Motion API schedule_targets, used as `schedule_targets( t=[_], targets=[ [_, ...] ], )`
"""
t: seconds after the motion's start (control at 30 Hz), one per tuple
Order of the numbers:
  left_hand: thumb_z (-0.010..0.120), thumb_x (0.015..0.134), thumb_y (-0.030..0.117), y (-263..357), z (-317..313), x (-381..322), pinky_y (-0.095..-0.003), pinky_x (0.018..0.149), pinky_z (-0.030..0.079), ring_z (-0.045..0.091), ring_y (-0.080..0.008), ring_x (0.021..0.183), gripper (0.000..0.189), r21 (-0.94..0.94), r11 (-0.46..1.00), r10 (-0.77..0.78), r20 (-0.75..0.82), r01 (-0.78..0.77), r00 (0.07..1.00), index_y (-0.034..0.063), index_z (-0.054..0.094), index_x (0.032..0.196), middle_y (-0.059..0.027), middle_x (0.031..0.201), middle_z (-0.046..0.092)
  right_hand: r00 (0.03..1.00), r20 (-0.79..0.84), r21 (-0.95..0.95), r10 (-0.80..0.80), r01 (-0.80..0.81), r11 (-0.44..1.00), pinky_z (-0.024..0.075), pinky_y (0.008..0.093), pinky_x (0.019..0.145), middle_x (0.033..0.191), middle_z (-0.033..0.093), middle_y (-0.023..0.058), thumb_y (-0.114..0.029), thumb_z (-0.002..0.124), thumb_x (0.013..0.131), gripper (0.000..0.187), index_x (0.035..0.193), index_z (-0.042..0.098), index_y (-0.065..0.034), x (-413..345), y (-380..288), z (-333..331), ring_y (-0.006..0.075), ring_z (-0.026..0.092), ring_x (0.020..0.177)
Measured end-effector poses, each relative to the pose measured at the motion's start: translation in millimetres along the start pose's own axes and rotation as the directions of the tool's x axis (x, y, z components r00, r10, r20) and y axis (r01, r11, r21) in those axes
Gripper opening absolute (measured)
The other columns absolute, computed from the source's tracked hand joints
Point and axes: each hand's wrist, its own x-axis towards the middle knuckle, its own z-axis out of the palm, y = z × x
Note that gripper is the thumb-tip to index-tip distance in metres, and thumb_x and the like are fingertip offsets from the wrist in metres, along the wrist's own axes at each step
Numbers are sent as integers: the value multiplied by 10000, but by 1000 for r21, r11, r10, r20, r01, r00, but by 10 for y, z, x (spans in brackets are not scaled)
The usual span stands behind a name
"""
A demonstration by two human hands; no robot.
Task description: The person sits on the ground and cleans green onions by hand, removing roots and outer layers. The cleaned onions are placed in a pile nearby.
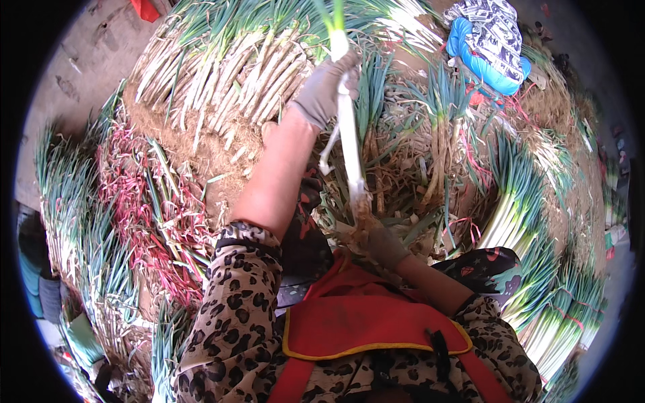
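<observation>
In my gloved left hand [327, 89] is a large green onion [346, 126], gripped around the upper part of its white stalk. Its green leaves point away from me and its root end towards me. A strip of pale outer skin [328, 148] hangs loose beside the stalk. My right hand [385, 247], also gloved, is closed at the brown root end [361, 204], just above my lap; its fingertips are partly hidden. Beneath the stalk lies a heap of stripped leaves and dry skins [403, 186].
Unpeeled green onions [237, 75] with dirty roots are piled ahead and to the left. Red ties [146, 201] lie tangled at left. Clean white onions [514, 201] are stacked at right, near tied bundles [559, 322]. A blue and patterned cloth bundle [489, 48] sits at far right.
</observation>
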Motion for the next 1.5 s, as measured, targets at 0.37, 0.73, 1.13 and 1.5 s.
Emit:
schedule_targets(
  t=[0.37,0.73,1.13,1.5],
  targets=[
    [518,1006,214,-121,62,82,-395,698,556,576,-187,685,177,-126,991,-56,-19,53,998,53,547,1073,-38,807,576,660,-743,455,107,382,805,541,316,749,1027,683,171,-157,705,888,327,1163,609,-8,428,-152,-1660,225,683,885],
    [527,1022,286,161,-214,157,-340,617,568,603,-200,669,241,-19,994,101,-92,-103,991,51,526,1079,-57,769,598,758,-651,441,48,327,836,503,321,643,837,674,98,-161,660,895,180,1029,652,-40,322,-185,-1681,155,611,672],
    [537,1019,323,339,-628,242,-328,572,499,546,-197,625,280,-387,906,160,-62,-171,985,45,569,1011,-66,727,567,920,-390,738,-37,336,586,456,303,976,1291,557,79,-226,694,911,560,1402,483,-59,126,295,-1610,169,539,1175],
    [600,983,324,-28,-282,226,-275,541,467,481,-130,594,295,-421,907,-51,-97,5,994,42,547,1054,-15,754,506,991,-102,853,-83,44,-521,438,271,529,847,599,60,-588,442,990,667,1336,521,-22,351,-560,-1524,147,545,604]
  ],
)
